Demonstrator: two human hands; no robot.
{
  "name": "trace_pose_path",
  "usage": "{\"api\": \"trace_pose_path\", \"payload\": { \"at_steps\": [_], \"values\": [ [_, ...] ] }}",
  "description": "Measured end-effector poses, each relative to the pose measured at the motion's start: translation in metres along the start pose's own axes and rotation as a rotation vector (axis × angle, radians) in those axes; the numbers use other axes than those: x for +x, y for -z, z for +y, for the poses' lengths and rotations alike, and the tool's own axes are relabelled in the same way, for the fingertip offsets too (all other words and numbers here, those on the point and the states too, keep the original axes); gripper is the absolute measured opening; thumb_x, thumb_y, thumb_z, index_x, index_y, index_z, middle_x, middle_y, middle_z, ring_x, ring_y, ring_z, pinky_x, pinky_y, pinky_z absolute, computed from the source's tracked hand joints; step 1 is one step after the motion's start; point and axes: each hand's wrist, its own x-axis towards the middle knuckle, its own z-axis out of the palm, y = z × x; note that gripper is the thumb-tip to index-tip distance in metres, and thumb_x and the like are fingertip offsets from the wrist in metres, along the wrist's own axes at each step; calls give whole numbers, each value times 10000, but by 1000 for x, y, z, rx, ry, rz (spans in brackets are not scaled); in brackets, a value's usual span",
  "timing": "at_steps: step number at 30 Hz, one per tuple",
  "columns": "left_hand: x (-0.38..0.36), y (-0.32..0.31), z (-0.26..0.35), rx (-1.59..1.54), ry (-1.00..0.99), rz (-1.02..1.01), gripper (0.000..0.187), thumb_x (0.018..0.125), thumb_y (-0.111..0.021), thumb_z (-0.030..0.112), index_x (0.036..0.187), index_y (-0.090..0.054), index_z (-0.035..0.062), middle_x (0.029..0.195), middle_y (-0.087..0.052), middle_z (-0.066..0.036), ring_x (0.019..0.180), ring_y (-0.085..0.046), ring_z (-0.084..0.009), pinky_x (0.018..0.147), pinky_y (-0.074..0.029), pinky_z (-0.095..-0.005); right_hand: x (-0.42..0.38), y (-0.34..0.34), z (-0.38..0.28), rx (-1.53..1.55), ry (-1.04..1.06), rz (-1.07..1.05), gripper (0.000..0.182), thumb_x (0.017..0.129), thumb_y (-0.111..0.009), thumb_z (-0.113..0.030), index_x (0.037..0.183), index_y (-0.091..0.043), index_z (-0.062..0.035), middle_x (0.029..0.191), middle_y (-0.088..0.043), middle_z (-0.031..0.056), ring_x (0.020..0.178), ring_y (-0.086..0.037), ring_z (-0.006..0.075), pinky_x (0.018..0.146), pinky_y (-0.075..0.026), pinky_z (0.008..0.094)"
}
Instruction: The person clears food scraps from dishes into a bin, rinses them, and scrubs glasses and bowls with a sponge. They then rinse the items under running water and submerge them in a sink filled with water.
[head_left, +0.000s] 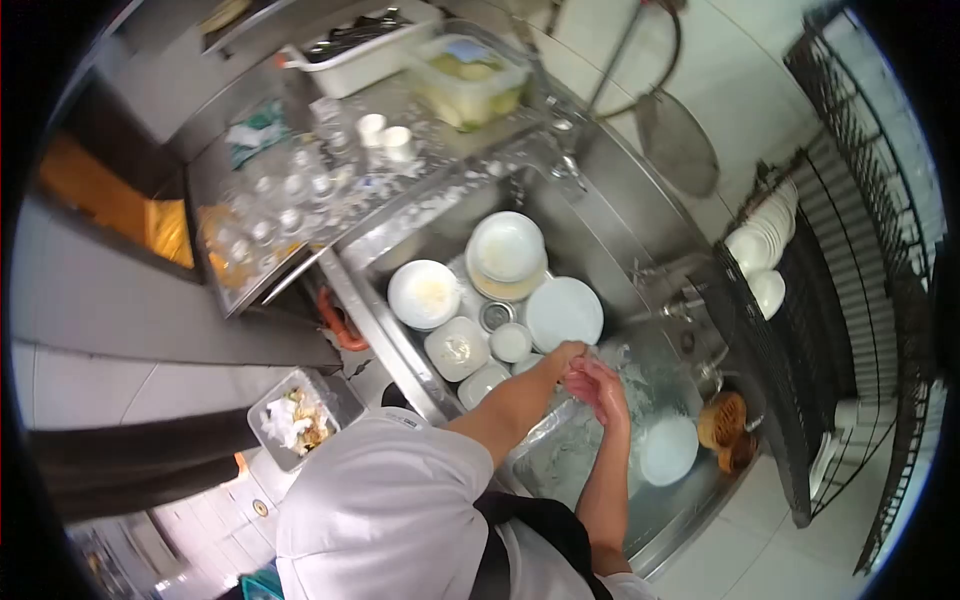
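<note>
My left hand (570,358) and my right hand (598,388) touch each other over the divider between two steel sink basins. The fingers of my left hand are partly hidden, and what they hold, if anything, cannot be made out. My right hand's fingers look stretched out, with nothing visible in them. Beside my hands, a large white plate (564,314) lies in the upper basin near stacked plates (507,247), a round plate (424,294) and square bowls (457,348). One white plate (668,451) rests in the water-filled basin.
Faucets (684,303) stick out along the sink's back edge. A black dish rack (770,370) holds white bowls at the right. Plastic bottles (290,220), cups (397,143) and a clear tub (467,80) stand on the counter. A waste bin (300,420) sits at the lower left.
</note>
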Motion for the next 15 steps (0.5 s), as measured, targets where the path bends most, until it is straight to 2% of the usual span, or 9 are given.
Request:
{"api": "trace_pose_path", "payload": {
  "at_steps": [3, 4, 5, 7, 9, 11, 13, 14, 15],
  "values": [
    [-58, 46, 47, 1231, -698, -178, 263, 856, -612, 240, 989, -667, 19, 821, -656, -117, 715, -641, -244, 638, -540, -468, 53, -33, 5, -711, 349, -48, 236, 909, -610, -236, 940, -687, -15, 861, -678, 50, 762, -618, 138, 749, -501, 292],
    [-76, 56, 61, 769, -578, -6, 225, 844, -614, 215, 960, -679, 34, 819, -673, -117, 728, -651, -236, 660, -540, -438, 62, -54, 1, -665, 469, -52, 196, 890, -643, -180, 821, -654, 3, 754, -643, 26, 749, -554, 93, 668, -457, 274],
    [-93, 66, 74, 251, -563, 161, 189, 832, -616, 191, 931, -692, 48, 818, -689, -118, 741, -660, -228, 683, -541, -408, 67, -76, -3, -650, 458, -73, 190, 889, -643, -176, 835, -660, 5, 760, -646, 29, 748, -557, 95, 673, -459, 273],
    [-167, 100, 133, 529, -644, 597, 152, 825, -596, 131, 911, -700, 62, 847, -700, -119, 811, -669, -226, 715, -529, -350, 75, -125, -11, -610, 427, -108, 181, 887, -642, -169, 863, -672, 8, 771, -651, 33, 746, -561, 101, 684, -463, 272],
    [-222, 163, 173, 687, -990, 752, 144, 826, -612, 131, 916, -694, 53, 842, -701, -122, 807, -678, -226, 723, -532, -339, 84, -169, -11, -662, 471, -217, 181, 887, -648, -168, 957, -689, -6, 817, -667, 29, 761, -579, 105, 696, -470, 271],
    [-309, 214, 202, 585, -1095, 888, 132, 841, -609, 122, 927, -682, 51, 846, -699, -123, 783, -674, -219, 721, -534, -341, 105, -211, -6, -714, 473, -315, 187, 891, -649, -176, 1013, -695, -42, 851, -667, -5, 765, -579, 101, 688, -468, 256],
    [-366, 282, 218, 522, -1352, 1168, 150, 858, -593, 94, 993, -648, 58, 841, -687, -105, 757, -661, -227, 722, -531, -361, 125, -254, -4, -746, 622, -401, 210, 870, -668, -160, 1030, -691, -25, 847, -684, 37, 768, -605, 129, 695, -493, 284],
    [-398, 322, 225, 679, -1408, 1374, 204, 830, -603, 79, 1032, -621, 71, 912, -651, -115, 822, -650, -250, 742, -524, -369, 120, -283, -15, -790, 692, -422, 213, 868, -669, -157, 1028, -688, -18, 844, -687, 54, 773, -611, 138, 699, -497, 290],
    [-426, 352, 231, 677, -1447, 1522, 272, 783, -615, 59, 1055, -590, 55, 982, -586, -141, 926, -607, -285, 817, -496, -385, 116, -313, -26, -835, 760, -440, 217, 866, -669, -154, 1027, -685, -10, 841, -690, 70, 777, -616, 146, 703, -501, 296]
  ]
}}
